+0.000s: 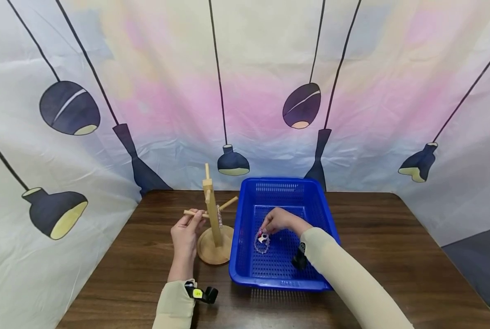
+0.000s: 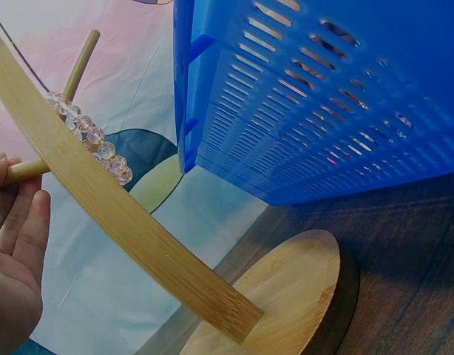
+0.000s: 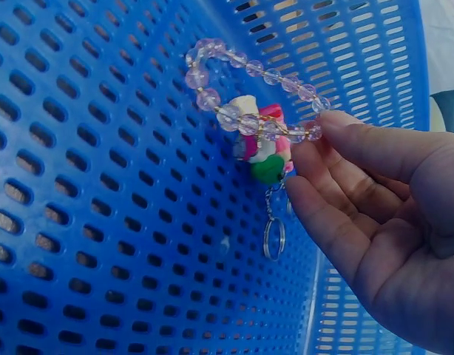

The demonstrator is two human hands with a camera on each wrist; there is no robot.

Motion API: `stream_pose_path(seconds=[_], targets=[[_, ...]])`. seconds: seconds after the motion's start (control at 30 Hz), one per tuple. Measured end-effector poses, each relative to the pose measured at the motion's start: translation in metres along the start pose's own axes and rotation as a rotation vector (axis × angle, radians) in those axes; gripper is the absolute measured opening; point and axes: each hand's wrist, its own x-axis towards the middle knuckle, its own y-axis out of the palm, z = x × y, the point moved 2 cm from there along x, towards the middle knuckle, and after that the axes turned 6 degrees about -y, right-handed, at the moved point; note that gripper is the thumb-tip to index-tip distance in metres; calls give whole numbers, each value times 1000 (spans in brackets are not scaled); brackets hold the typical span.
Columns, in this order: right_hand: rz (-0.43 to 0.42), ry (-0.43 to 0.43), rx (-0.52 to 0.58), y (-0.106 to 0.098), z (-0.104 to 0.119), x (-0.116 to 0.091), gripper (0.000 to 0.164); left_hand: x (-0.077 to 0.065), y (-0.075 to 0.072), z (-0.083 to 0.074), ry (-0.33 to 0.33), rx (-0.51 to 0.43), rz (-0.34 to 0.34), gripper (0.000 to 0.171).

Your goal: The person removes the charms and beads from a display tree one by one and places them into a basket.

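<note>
In the head view a wooden stand [image 1: 215, 221] rises from a round base, with several pegs. My left hand [image 1: 184, 240] holds its left peg [image 2: 26, 171] between thumb and fingers. Clear pinkish beads [image 2: 95, 135] hang from another peg behind the post. Inside the blue basket, my right hand [image 1: 281, 220] pinches a strand of clear beads [image 3: 228, 117] between thumb and fingertips. A colourful charm [image 3: 268, 151] in white, pink and green dangles with it, and a metal key ring [image 3: 273, 240] hangs below on a short chain.
The blue plastic basket [image 1: 236, 256], with slotted sides, stands close to the right of the stand's base. Both are on a dark wood table [image 1: 125, 256]. A cloth backdrop [image 1: 261, 59] printed with lamps hangs behind the table's far edge.
</note>
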Motion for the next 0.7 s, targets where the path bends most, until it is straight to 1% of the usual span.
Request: stream_pose_path(seconds=[0.17, 0.4, 0.6, 0.7], targets=[[-41, 4, 7, 1, -4, 1, 13, 1, 0, 1, -2, -5, 12, 26], [-81, -17, -32, 5, -5, 5, 13, 2, 0, 0, 1, -15, -1, 27], [-108, -22, -48, 10, -6, 6, 12, 2, 0, 0, 9, -10, -3, 23], [-115, -21, -59, 12, -8, 6, 11, 1, 0, 1, 6, 5, -7, 28]])
